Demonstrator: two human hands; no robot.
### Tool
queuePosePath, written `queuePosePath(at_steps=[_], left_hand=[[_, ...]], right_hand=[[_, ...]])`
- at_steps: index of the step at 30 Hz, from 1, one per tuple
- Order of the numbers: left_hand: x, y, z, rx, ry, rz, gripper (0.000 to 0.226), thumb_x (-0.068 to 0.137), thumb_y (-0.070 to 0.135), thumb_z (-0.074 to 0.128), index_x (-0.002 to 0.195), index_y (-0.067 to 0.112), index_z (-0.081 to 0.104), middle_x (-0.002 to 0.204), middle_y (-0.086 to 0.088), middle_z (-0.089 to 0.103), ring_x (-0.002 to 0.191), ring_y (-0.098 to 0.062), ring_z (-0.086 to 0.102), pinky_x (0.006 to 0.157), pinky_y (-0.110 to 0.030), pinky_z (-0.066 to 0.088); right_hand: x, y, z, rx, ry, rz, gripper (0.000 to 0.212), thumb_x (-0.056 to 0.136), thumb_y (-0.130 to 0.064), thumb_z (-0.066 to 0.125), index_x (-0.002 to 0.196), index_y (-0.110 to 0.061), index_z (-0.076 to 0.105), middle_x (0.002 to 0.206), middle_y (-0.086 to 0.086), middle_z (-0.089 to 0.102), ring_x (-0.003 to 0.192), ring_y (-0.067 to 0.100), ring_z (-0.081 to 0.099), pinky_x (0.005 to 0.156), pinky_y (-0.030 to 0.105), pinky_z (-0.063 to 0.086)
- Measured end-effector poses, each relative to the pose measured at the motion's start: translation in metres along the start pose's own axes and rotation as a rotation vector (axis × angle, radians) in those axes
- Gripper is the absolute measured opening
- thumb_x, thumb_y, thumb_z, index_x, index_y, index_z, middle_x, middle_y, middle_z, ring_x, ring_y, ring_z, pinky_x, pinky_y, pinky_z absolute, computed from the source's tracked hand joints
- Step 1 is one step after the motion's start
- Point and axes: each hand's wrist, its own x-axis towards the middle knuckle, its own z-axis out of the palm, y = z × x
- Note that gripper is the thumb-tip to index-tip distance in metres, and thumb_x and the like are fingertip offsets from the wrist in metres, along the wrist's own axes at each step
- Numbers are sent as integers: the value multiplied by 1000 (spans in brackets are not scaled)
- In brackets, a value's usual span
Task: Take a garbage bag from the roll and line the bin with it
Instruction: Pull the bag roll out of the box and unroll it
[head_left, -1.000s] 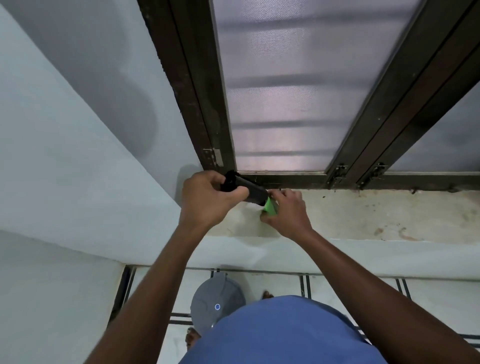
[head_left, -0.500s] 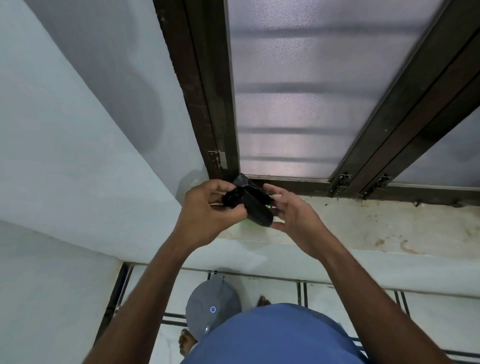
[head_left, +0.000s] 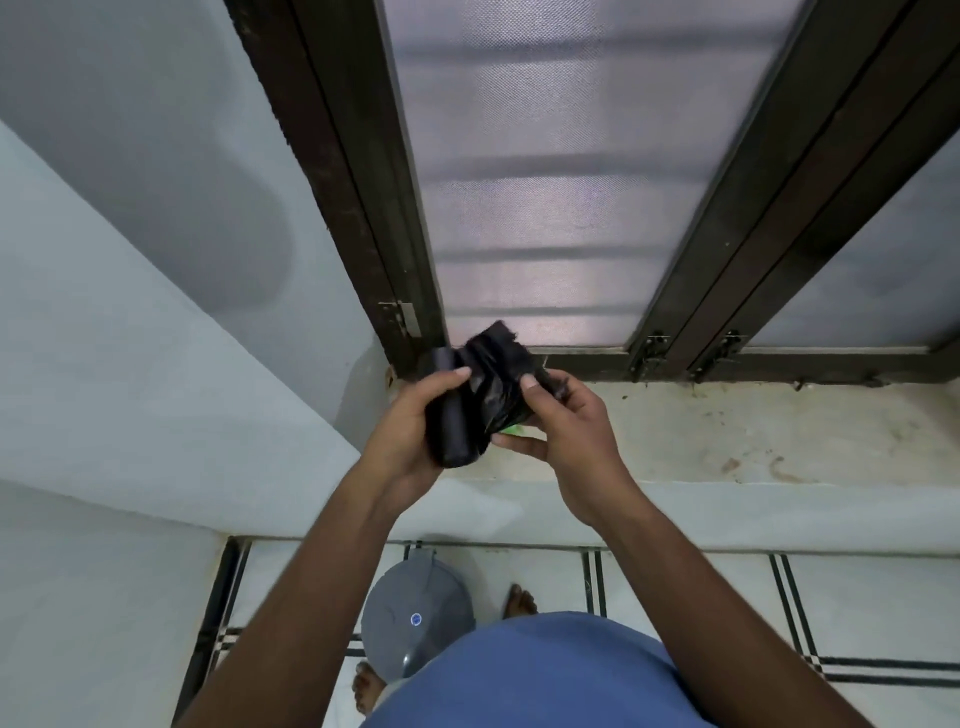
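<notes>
A black roll of garbage bags (head_left: 453, 415) lies upright in my left hand (head_left: 410, 431), thumb pressed on its top. From the roll a loose, crumpled end of black bag (head_left: 498, 374) fans out to the right. My right hand (head_left: 566, 431) pinches that loose end between thumb and fingers. A scrap of green label (head_left: 511, 430) peeks out under the bag. Both hands hover over the window ledge. Down on the floor stands the grey bin (head_left: 415, 618) with its lid on, partly hidden by my blue shirt.
A stained pale window ledge (head_left: 727, 436) runs right of my hands. Behind it are dark window frames (head_left: 363, 208) with frosted panes. A wall (head_left: 130, 338) closes in on the left. My bare feet (head_left: 519, 600) stand on white tiles with black lines.
I lifted the roll off the ledge toward me and turned it upright. My right hand let go of the green label and now pulls a loose bag end out of the roll.
</notes>
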Motion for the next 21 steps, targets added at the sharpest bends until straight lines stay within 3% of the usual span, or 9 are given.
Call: queuePosePath(at_steps=[2, 5, 8, 10, 12, 14, 17, 19, 21], left_hand=[[3, -1, -3, -173, 27, -26, 19, 102, 30, 69, 111, 22, 84, 126, -8, 81, 110, -27, 78, 93, -43, 61], [8, -6, -10, -165, 77, -50, 43, 102, 42, 70, 139, 20, 73, 138, -6, 77, 130, -30, 71, 110, -52, 57], [9, -12, -14, -93, 195, -54, 40, 104, 44, 68, 136, 21, 74, 130, -4, 81, 127, -29, 72, 105, -48, 59], [8, -15, -19, -65, 226, -44, 40, 102, 40, 71, 137, 20, 73, 131, -5, 80, 124, -28, 74, 104, -46, 60], [7, -15, -24, 31, 191, 3, 41, 101, 29, 74, 140, 17, 72, 136, -7, 78, 126, -26, 74, 107, -45, 59], [1, -11, -25, 139, 86, 52, 43, 101, 24, 74, 144, 20, 69, 139, -7, 76, 129, -26, 73, 108, -47, 58], [-10, -3, -23, 267, -60, 84, 47, 100, 21, 77, 146, 26, 66, 140, -8, 75, 129, -30, 72, 106, -56, 58], [-15, 0, -24, 284, -77, 95, 53, 96, 19, 82, 146, 25, 65, 139, -11, 75, 129, -32, 72, 108, -58, 57], [-18, 3, -23, 278, -54, 105, 61, 89, 19, 86, 146, 20, 64, 138, -15, 75, 128, -34, 73, 111, -58, 56]], right_hand=[[4, -2, -4, 59, 78, 53, 21, 111, -19, 67, 123, -1, 69, 114, 23, 77, 100, 34, 81, 81, 42, 69], [8, -1, -10, 75, 152, 96, 14, 112, -17, 66, 115, -3, 71, 110, 17, 80, 95, 28, 81, 80, 39, 70], [5, 4, -8, -288, 145, 84, 23, 110, -26, 67, 128, -12, 66, 124, 11, 77, 105, 25, 79, 94, 48, 68], [-3, 6, -3, -739, 116, -34, 53, 105, -39, 71, 150, -18, 53, 140, 2, 68, 126, 23, 67, 108, 44, 56], [-14, 2, 5, -1025, 121, -274, 73, 105, -44, 68, 165, -16, 37, 162, 3, 52, 152, 24, 46, 123, 44, 43], [-18, -9, 14, -1088, 87, -497, 67, 109, -43, 60, 166, -17, 37, 170, 2, 45, 162, 24, 33, 132, 46, 32], [-11, -24, 21, -1127, -103, -548, 52, 113, -43, 52, 162, -25, 48, 171, -5, 47, 165, 20, 28, 136, 47, 21], [-3, -31, 23, -1088, -227, -467, 50, 113, -49, 52, 158, -29, 53, 157, -6, 60, 152, 18, 48, 129, 48, 36], [0, -38, 24, -897, -294, -315, 45, 109, -53, 61, 147, -30, 63, 135, -9, 73, 125, 9, 69, 108, 40, 57]])
